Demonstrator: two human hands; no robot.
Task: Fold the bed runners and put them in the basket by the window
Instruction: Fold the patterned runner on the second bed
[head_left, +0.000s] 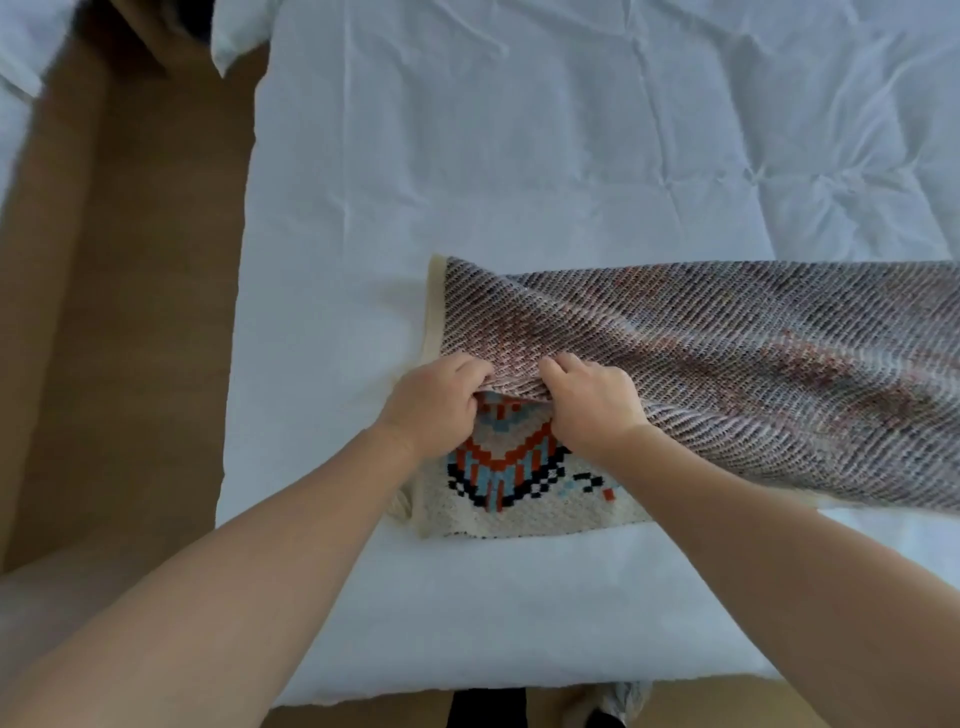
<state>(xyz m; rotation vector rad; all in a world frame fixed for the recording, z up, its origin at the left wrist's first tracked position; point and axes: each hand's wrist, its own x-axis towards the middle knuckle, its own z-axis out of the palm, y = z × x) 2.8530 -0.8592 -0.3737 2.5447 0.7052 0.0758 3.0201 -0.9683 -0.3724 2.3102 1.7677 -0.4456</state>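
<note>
Closest to me, my two bare forearms reach in over the near edge of the bed (467, 613). Just past that edge lies the bed runner (727, 374), flat on the mattress near the foot, and it runs off the right side of the view.

The near bit of it is face up: cream weave with a blocky orange, light blue and black pattern, and a plain cream border on its left end. The rest is flipped over on top of that, so I'm looking at the back, a greyish diagonal stripe with faint reddish patches showing through.

My left hand (436, 400) and right hand (592, 405) sit close together, almost touching, at the edge of that flipped-over layer. Both are clamped on it, fingers curled around the fabric, with the edge lifted a little off the patterned layer underneath. The flap sags and creases away toward the right.

Beyond the runner it's just the white sheet (519, 156), pretty wrinkled, especially at the far right. Brown floor (130, 312) runs along the left side of the bed, and up at the far left a white pillow (234, 41) corner pokes over the mattress edge.
</note>
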